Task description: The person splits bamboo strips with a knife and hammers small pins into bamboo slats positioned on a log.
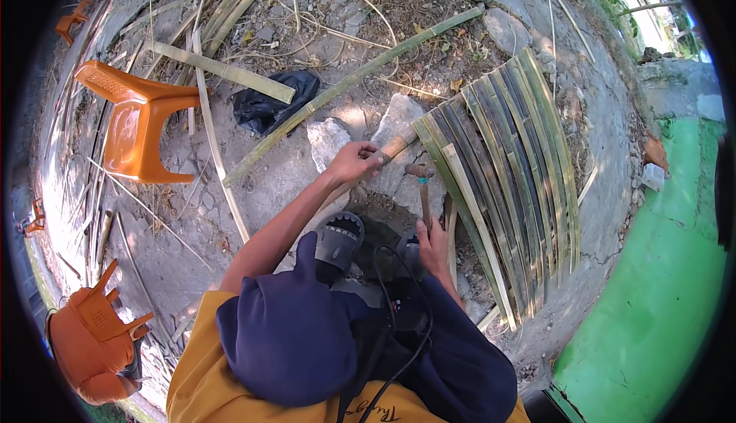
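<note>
My right hand (432, 244) is closed round the wooden handle of a small hammer (425, 199), its head up and a blue-green wrap just below it. Farther forward and left, my left hand (356, 161) has its fingers closed on a round bamboo pole (399, 145); whether a small thing is pinched there too I cannot tell. The pole's far end meets the upper left corner of a panel of split bamboo slats (506, 185), laid side by side in green, brown and dark strips. The hammer head is apart from the pole.
Pale stone slabs (328, 144) lie beneath the pole. A long bamboo strip (345, 86) crosses the ground ahead, near a black plastic bag (277, 101). At left stands an orange plastic chair (130, 116); behind it sits a person in orange (88, 346). A green surface (652, 270) borders the right.
</note>
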Action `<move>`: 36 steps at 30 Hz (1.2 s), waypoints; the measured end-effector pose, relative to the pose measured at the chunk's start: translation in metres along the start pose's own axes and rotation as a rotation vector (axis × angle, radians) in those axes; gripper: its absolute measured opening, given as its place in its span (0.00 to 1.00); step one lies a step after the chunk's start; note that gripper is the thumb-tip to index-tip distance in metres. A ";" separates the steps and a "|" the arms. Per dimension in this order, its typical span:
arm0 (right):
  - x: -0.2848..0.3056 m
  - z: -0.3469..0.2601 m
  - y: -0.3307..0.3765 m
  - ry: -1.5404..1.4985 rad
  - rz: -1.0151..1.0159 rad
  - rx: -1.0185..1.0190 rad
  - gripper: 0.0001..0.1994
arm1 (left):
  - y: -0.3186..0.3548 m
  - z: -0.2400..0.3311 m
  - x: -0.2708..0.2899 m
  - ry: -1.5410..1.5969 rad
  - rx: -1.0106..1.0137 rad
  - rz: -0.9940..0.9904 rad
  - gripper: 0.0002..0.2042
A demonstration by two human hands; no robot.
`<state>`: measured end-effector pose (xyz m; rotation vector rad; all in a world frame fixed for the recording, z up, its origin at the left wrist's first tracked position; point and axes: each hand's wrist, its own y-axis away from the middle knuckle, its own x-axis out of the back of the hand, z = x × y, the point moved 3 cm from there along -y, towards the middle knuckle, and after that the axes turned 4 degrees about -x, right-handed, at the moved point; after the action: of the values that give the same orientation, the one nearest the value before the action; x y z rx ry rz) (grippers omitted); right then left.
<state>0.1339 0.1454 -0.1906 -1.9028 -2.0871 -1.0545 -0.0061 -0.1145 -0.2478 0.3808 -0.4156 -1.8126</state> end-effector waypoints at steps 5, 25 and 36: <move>-0.002 -0.003 0.006 0.000 0.003 -0.042 0.15 | -0.008 -0.006 -0.003 0.075 -0.003 -0.076 0.14; -0.006 0.002 0.009 -0.013 -0.022 -0.068 0.16 | 0.011 0.006 -0.018 -0.500 -0.356 0.222 0.18; -0.001 0.000 0.011 -0.005 -0.012 -0.094 0.15 | -0.004 0.012 -0.017 -0.553 -0.315 0.284 0.17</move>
<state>0.1440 0.1441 -0.1868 -1.9392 -2.0898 -1.1716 -0.0107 -0.0959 -0.2383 -0.3924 -0.5213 -1.6476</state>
